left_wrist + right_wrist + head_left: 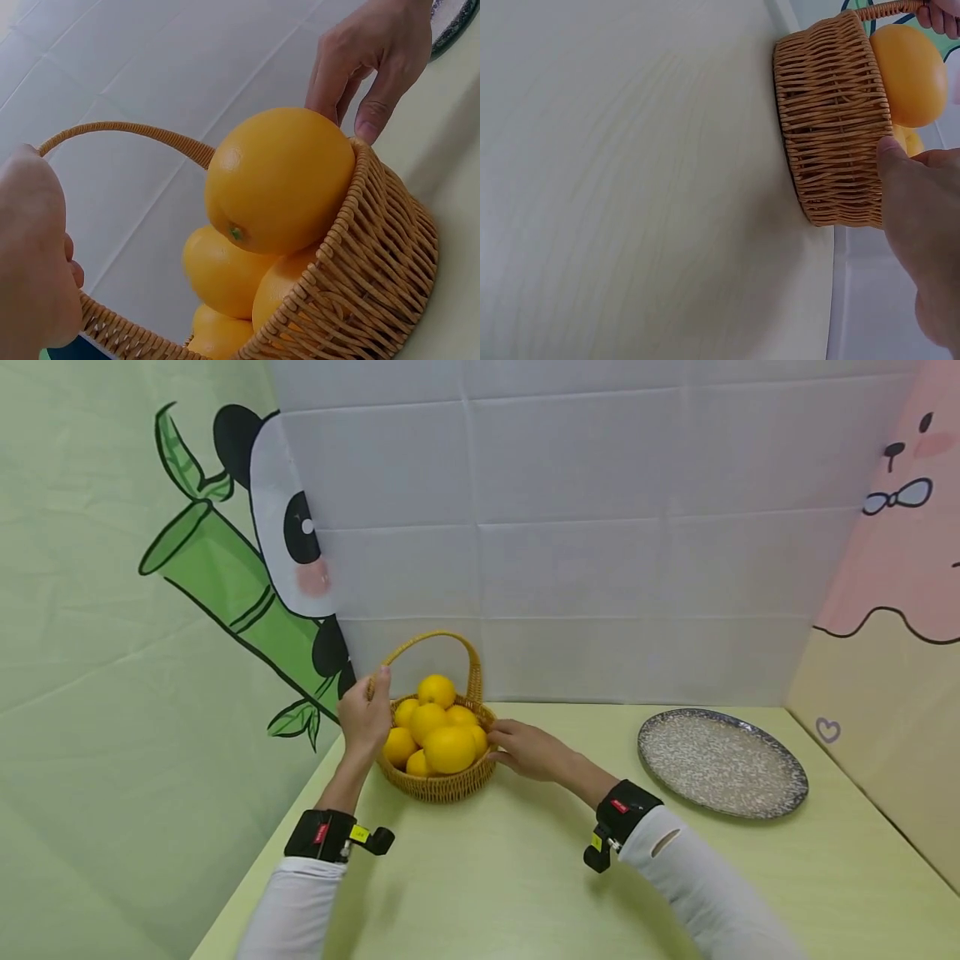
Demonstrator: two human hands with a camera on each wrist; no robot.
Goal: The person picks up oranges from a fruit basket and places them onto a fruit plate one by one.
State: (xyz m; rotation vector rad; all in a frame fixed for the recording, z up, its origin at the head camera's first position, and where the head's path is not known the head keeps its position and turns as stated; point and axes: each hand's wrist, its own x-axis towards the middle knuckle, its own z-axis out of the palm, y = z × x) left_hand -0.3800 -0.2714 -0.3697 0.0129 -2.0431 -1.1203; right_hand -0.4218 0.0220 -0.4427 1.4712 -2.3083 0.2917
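Observation:
A woven wicker basket [438,789] with an arched handle [442,635] stands near the back left of the table. Several oranges [450,749] are heaped in it, one large orange [281,180] topmost in the left wrist view. My left hand [365,714] grips the left side of the handle, fingers wrapped around it. At the basket's right rim is my right hand [531,748]; its thumb [891,150] lies on the outer side of the rim and its fingers reach over to the inside, pinching the edge.
A speckled oval plate [723,764] with a dark rim lies on the right of the pale table [480,885]. Behind the basket rises a white cloth wall [570,568], and a green printed panel [90,693] borders the left side.

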